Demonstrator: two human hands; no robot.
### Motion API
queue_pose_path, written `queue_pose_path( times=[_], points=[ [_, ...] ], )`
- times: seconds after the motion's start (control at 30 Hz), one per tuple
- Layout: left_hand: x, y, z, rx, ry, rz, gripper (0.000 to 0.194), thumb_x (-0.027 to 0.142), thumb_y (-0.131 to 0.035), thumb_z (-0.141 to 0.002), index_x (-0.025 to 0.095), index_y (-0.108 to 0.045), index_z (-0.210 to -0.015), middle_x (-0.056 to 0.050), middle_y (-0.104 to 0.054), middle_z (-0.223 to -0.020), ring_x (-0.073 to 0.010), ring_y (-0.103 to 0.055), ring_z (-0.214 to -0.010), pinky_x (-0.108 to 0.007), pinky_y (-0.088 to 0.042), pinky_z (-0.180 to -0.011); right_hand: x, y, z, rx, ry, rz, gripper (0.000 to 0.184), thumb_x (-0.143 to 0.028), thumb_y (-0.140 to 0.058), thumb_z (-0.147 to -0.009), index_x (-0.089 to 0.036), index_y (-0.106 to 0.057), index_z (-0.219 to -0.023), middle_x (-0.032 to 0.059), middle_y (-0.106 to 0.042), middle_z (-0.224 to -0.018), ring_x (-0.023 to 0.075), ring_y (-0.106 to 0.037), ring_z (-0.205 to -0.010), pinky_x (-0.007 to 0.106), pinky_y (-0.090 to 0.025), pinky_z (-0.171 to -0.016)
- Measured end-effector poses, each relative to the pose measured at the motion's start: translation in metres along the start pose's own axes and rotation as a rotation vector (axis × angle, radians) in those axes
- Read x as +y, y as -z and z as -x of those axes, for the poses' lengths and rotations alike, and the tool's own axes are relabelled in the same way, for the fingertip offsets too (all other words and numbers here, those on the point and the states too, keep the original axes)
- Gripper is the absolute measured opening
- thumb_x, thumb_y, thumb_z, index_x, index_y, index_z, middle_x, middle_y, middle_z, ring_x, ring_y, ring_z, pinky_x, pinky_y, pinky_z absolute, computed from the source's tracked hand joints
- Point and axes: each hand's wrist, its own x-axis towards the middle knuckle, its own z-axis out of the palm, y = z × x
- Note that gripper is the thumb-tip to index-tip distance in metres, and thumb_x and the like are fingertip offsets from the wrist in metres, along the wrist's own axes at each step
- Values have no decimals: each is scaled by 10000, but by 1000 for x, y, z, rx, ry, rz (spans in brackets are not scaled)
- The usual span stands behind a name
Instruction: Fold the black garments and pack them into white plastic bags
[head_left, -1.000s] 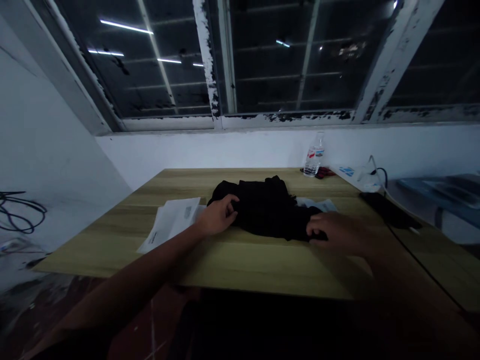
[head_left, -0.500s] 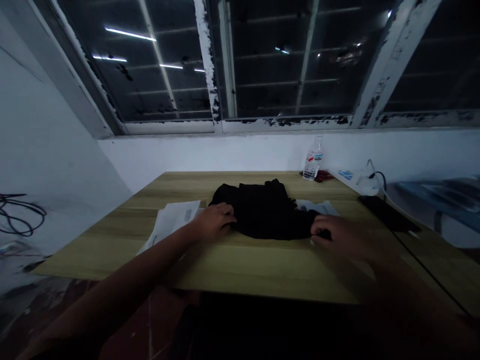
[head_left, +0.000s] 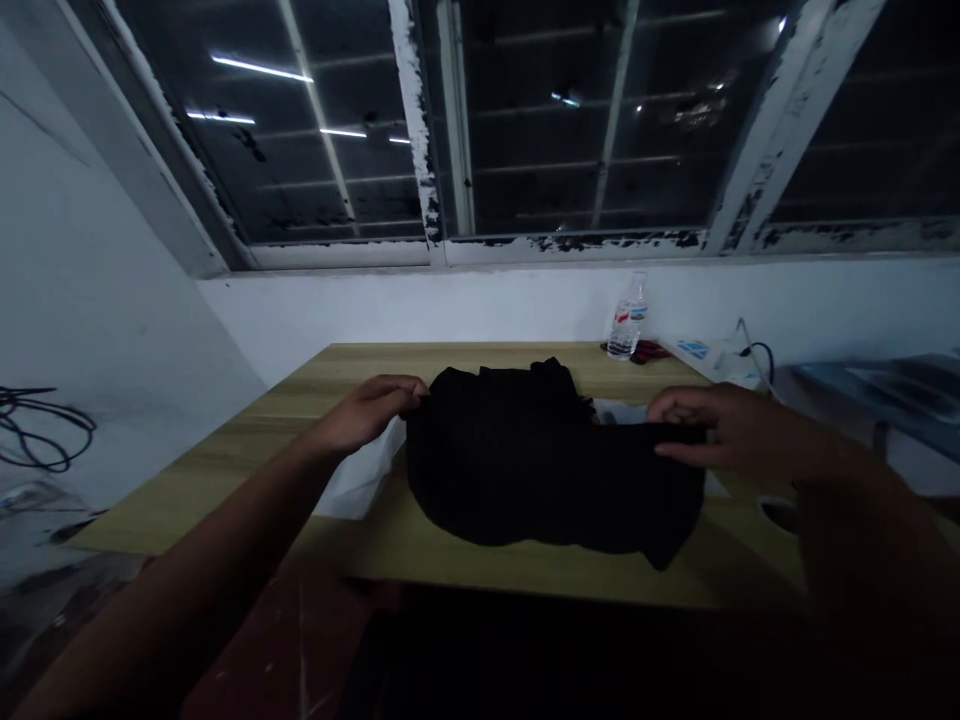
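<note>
A black cloth (head_left: 525,460), perhaps a garment, is spread between my hands over the wooden table (head_left: 255,470). Its exact kind cannot be made out in the dim light. My left hand (head_left: 375,405) pinches its left edge between thumb and fingers. At the opposite edge, my right hand (head_left: 697,420) grips a corner, and the cloth hangs down below the fingers. White paper (head_left: 352,485) lies on the table under the left side of the cloth. Behind the cloth, by my right hand, more pale paper (head_left: 621,411) shows in part.
A clear plastic bottle (head_left: 627,320) stands at the table's back edge, beside a dark red and black item (head_left: 649,350). Cables (head_left: 765,355) run along the right side by the wall. A black coiled cable (head_left: 41,430) hangs at the left wall. Barred windows rise behind.
Both hands have moved outward and up, holding the cloth. The cloth is now stretched wider, and its near part hangs closer to me. My right arm now covers the dark flat object at the right.
</note>
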Motion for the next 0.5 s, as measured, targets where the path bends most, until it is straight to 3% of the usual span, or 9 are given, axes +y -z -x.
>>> queue_pose_path(
  times=[0.1,0.23,0.37,0.43,0.5],
  points=[
    [-11,6,-5,58,72,-59,274,404,-547,-816,194,-575,-641,3,-534,-622,-152,-487,-626,-267,-448,-599,7,-6,-22,-23,47,90,278,-511,-625,-885,-280,-749,-978,21,-778,-873,207,-699,-728,332,-534,-681],
    [-20,31,-37,344,63,-236,301,462,-588,-844,183,-683,-783,-14,-640,-716,-156,-561,-671,-255,-470,-620,6,3,-74,443,-21,223,292,-410,-555,-934,-265,-774,-1062,49,-790,-946,273,-727,-885,409,-559,-824],
    [-16,59,-72,739,-222,-475,294,425,-608,-883,171,-744,-941,-52,-705,-907,-173,-631,-838,-265,-512,-751,-7,14,-122,814,76,191,300,-359,-519,-979,-265,-765,-1122,75,-772,-1124,302,-692,-1116,486,-519,-1014],
    [-20,64,-74,828,-345,-556,315,432,-603,-911,174,-760,-1004,-77,-706,-992,-189,-640,-915,-278,-529,-785,-8,11,-129,859,152,120,300,-357,-518,-989,-268,-762,-1139,77,-763,-1172,286,-678,-1152,488,-508,-1049],
    [-35,64,-65,772,-404,-628,323,442,-599,-932,186,-777,-1017,-96,-701,-1038,-203,-643,-968,-309,-544,-837,0,0,-124,755,222,58,279,-368,-552,-976,-269,-773,-1115,76,-762,-1184,275,-671,-1170,495,-493,-1082]
  ],
)
